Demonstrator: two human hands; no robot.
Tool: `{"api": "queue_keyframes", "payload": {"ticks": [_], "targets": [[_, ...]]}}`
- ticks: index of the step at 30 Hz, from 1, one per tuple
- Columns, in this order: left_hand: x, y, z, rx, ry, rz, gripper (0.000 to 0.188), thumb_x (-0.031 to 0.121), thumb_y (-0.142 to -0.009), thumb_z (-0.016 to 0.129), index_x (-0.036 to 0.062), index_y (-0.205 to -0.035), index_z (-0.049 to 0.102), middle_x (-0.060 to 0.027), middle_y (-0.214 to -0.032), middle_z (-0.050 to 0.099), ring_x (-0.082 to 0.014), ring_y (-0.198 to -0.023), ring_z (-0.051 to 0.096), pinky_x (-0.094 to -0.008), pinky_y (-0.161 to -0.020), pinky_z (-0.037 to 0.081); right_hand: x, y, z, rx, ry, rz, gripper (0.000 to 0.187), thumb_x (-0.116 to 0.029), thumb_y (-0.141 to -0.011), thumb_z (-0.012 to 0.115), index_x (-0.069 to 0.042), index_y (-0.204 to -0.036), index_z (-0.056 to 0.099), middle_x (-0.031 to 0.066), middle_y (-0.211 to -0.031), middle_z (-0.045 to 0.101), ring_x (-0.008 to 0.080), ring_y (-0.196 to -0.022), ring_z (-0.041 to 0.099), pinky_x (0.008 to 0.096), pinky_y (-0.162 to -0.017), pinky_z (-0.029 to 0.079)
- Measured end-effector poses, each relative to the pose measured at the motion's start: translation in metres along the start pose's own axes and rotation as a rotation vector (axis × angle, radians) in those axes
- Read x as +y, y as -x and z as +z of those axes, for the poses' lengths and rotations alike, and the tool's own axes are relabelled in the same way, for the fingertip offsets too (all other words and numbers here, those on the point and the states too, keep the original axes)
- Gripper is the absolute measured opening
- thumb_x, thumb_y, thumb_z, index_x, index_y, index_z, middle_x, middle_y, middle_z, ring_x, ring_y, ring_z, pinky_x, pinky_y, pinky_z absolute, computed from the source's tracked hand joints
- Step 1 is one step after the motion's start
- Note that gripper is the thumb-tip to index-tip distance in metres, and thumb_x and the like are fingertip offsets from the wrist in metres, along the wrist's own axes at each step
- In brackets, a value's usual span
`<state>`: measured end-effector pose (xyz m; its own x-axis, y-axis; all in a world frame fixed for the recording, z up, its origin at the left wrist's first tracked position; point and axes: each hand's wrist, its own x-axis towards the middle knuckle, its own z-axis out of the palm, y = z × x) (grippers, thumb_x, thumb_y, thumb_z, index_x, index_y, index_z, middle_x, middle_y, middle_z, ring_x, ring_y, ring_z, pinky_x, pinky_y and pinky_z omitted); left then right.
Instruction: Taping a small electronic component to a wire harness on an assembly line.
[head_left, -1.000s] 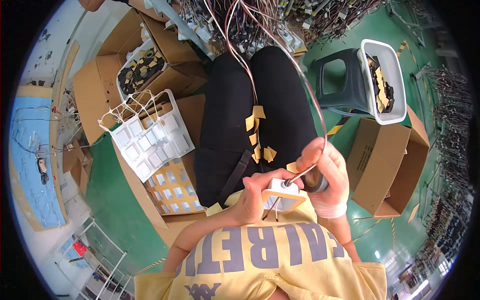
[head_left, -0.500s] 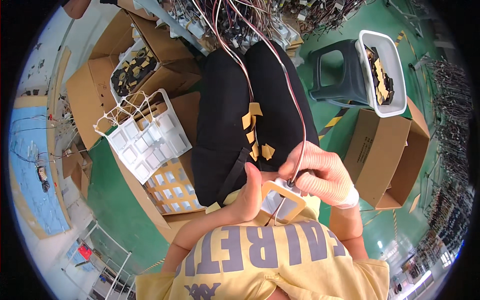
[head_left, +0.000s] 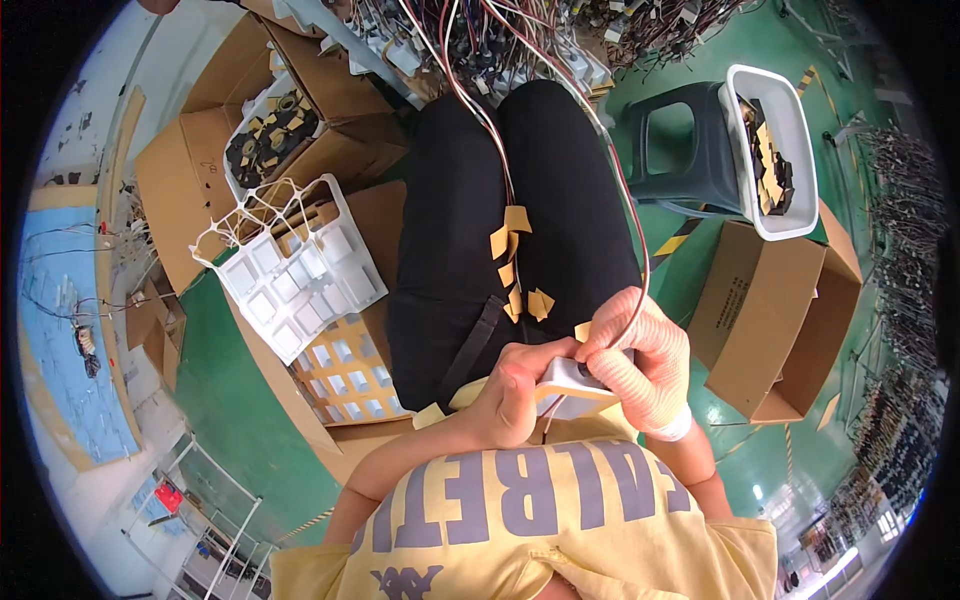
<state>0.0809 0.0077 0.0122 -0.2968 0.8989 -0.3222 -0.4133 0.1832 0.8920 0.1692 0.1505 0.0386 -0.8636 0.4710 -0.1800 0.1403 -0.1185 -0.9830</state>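
Observation:
Close to my yellow shirt, a small white plastic housing (head_left: 572, 376) with a tan rim is held over my lap. My left hand (head_left: 512, 398) grips its left side, fingers curled and partly hidden. On the other side my right hand (head_left: 645, 370), in a ribbed covering with a white cuff, pinches the cable (head_left: 642, 262) where it meets a dark fitting on the housing. The red, white and dark cable runs up past my right knee. Thin wires trail below the housing. Tan paper scraps (head_left: 515, 218) lie on my black trousers.
At left, a white moulded tray (head_left: 300, 283) rests over a carton of white housings (head_left: 345, 375); another carton (head_left: 215, 130) holds black and tan pieces. At right, a white tub (head_left: 808, 165) sits on a grey stool (head_left: 685, 150) near a cardboard box (head_left: 745, 310). Wire bundles (head_left: 500, 50) lie ahead.
The housing has tilted, so its open face shows less. My left hand has gone from thumb raised to curled around its side. The cable now bows further right.

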Motion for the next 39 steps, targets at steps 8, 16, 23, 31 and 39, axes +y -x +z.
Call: {"api": "queue_keyframes", "payload": {"ticks": [8,16,23,31,39], "targets": [[0.012,-0.003,-0.008,0.087,0.287,-0.099,0.114,0.092,-0.062,0.011,-0.0024,-0.110,0.053,-0.0073,-0.101,0.060,-0.0116,-0.091,0.060,-0.0250,-0.079,0.048,0.013,-0.013,-0.015,0.058,-0.335,0.372,0.016,-0.010,-0.092,0.051,0.001,-0.093,0.063,0.0005,-0.085,0.056,0.0062,-0.069,0.050,0.0210,-0.064,0.041],[0.015,-0.035,-0.028,0.349,0.245,0.135,0.095,0.085,-0.073,0.032,0.0020,-0.117,0.044,-0.0033,-0.100,0.053,-0.0092,-0.089,0.057,-0.0239,-0.077,0.048,0.002,-0.002,0.005,-0.259,-0.173,0.484,0.023,-0.009,-0.091,0.053,0.003,-0.109,0.061,0.0050,-0.097,0.058,0.0094,-0.082,0.050,0.0235,-0.076,0.042],[0.028,-0.040,-0.025,0.469,0.692,0.087,0.074,0.068,-0.091,0.022,0.0057,-0.122,0.045,-0.0066,-0.103,0.057,-0.0169,-0.095,0.059,-0.0327,-0.083,0.050,0.007,-0.012,0.027,-0.261,-0.250,0.469,0.020,-0.015,-0.094,0.047,-0.001,-0.090,0.061,0.0014,-0.082,0.055,0.0087,-0.074,0.047,0.0225,-0.072,0.041],[0.024,-0.042,-0.034,0.467,0.902,-0.007,0.080,0.075,-0.085,0.028,0.0051,-0.111,0.055,-0.0076,-0.094,0.062,-0.0208,-0.086,0.062,-0.0355,-0.077,0.052,0.011,-0.013,0.030,-0.281,-0.188,0.378,0.019,-0.011,-0.093,0.046,0.000,-0.085,0.058,0.0015,-0.081,0.053,0.0086,-0.073,0.044,0.0234,-0.070,0.040],[0.029,-0.045,-0.033,0.678,0.887,-0.090,0.081,0.078,-0.083,0.030,0.0040,-0.101,0.058,-0.0094,-0.085,0.063,-0.0234,-0.076,0.063,-0.0361,-0.072,0.053,0.021,-0.009,0.036,-0.301,-0.134,0.309,0.015,-0.010,-0.093,0.051,0.000,-0.086,0.061,0.0038,-0.080,0.053,0.0101,-0.073,0.047,0.0244,-0.068,0.040]]}}
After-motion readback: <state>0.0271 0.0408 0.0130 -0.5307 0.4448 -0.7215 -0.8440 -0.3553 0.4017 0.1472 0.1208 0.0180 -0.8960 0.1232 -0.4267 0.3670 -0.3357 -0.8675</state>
